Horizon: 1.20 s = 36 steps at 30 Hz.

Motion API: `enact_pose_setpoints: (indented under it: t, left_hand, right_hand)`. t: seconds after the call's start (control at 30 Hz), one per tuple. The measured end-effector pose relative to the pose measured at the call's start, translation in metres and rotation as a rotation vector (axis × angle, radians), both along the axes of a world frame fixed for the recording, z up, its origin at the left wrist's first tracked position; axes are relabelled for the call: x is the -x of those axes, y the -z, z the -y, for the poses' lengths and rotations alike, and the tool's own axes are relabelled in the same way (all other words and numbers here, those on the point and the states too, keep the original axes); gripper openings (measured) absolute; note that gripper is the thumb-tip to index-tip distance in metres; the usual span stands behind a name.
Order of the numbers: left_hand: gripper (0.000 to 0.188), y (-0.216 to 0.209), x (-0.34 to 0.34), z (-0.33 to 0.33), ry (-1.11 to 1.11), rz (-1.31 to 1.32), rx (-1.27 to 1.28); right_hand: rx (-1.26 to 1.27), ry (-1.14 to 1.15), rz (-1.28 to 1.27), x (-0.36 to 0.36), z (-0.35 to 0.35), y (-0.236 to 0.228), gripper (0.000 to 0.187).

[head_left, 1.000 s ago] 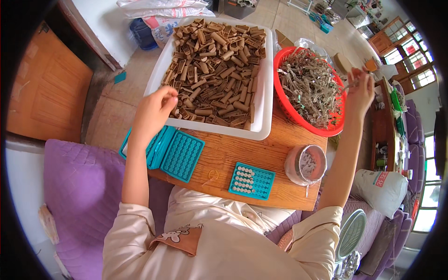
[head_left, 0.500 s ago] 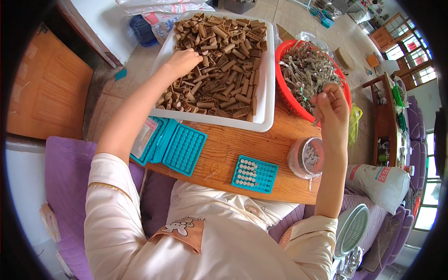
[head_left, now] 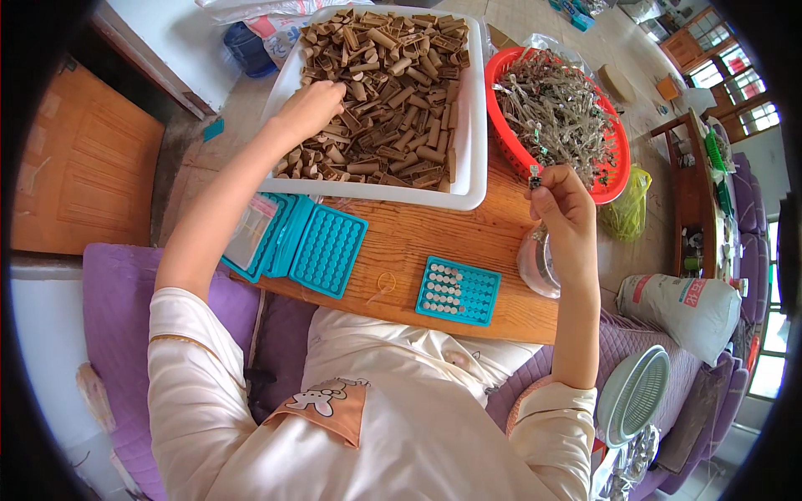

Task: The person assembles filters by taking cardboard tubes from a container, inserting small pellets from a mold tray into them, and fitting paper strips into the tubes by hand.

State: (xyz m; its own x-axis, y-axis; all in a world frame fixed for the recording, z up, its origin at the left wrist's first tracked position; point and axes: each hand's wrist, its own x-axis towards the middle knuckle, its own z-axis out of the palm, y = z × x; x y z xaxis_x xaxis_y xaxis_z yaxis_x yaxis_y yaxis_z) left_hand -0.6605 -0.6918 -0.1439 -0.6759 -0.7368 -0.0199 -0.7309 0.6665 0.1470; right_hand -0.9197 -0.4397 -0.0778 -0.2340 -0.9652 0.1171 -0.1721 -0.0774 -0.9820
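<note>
A white plastic tub (head_left: 470, 159) holds a heap of brown half-round cardboard-like pieces (head_left: 393, 100). My left hand (head_left: 311, 110) lies over the left side of this heap, its fingers curled together; what they grip, if anything, is hidden. Beside the red basket (head_left: 620, 167), my right hand (head_left: 566, 196) is raised, thumb and finger pinching a small dark-and-clear piece (head_left: 535, 177). The basket is full of similar thin, greyish, clear strips (head_left: 555, 108). Below my right hand stands a clear jar (head_left: 537, 263), partly covered by the hand and wrist.
On the wooden table (head_left: 393, 242) lies a teal tray (head_left: 479, 292) with white round pieces in its left part. An opened teal case (head_left: 330, 250) and a yellow rubber band (head_left: 386, 282) lie to its left. A yellow-green bag (head_left: 628, 209) and white sack (head_left: 681, 313) are at right.
My right hand has moved down and slightly left, away from the basket, and the small piece now shows above its fingertips. My left hand remains over the brown pieces, slightly shifted left.
</note>
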Motion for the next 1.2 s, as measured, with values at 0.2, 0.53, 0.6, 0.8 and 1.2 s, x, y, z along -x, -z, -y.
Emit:
enact_pose_setpoints:
  t: [0.2,0.53,0.6,0.8,1.2]
  left_hand:
    - [0.014,-0.02,0.013,-0.041,-0.042,-0.399,-0.152]
    - [0.032,-0.033,0.055,-0.218,-0.049,-1.231,-1.152]
    - [0.03,-0.035,0.055,-0.233,-0.089,-1.418,-1.316]
    - [0.034,-0.032,0.053,-0.258,-0.156,-1.711,-1.486]
    - [0.038,-0.018,0.045,-0.264,0.057,-1.71,-1.283]
  right_hand:
    - [0.025,0.097,0.009,-0.028,-0.012,0.003,0.007]
    - [0.201,0.268,-0.229,-0.085,-0.05,0.012,0.01]
    - [0.198,0.28,-0.228,-0.092,-0.057,0.011,0.01]
    - [0.279,0.331,-0.312,-0.101,-0.065,0.013,0.013]
    - [0.378,0.241,-0.369,-0.101,-0.068,0.017,0.014]
